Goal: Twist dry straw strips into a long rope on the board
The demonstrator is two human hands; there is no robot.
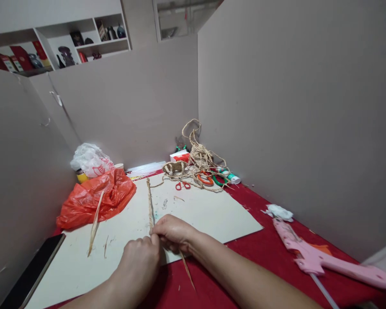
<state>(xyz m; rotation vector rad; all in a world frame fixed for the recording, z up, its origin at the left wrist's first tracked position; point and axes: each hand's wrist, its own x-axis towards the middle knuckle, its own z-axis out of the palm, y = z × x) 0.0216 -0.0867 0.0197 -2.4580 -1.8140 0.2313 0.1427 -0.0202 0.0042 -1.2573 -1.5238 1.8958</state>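
Observation:
A braided straw cord (149, 201) runs up the white board (206, 214) from my two hands, which meet near the board's front edge. My left hand (138, 262) is closed at the cord's near end, its fingertips mostly hidden behind its back. Pressed close beside it, my right hand (173, 231) pinches the braid between thumb and finger. Below the right palm, a loose straw strand (188, 270) trails over the red cloth. Another dry straw strip (96, 223) rests to the left, partly across an orange-red plastic bag (99, 197).
Coiled straw rope (202, 156) is heaped at the back, near red-handled scissors (182, 185). A pink glue gun (328, 257) lies at right on the red cloth (244, 257). A dark flat slab (32, 270) lines the left edge. Grey panels (292, 107) enclose the sides.

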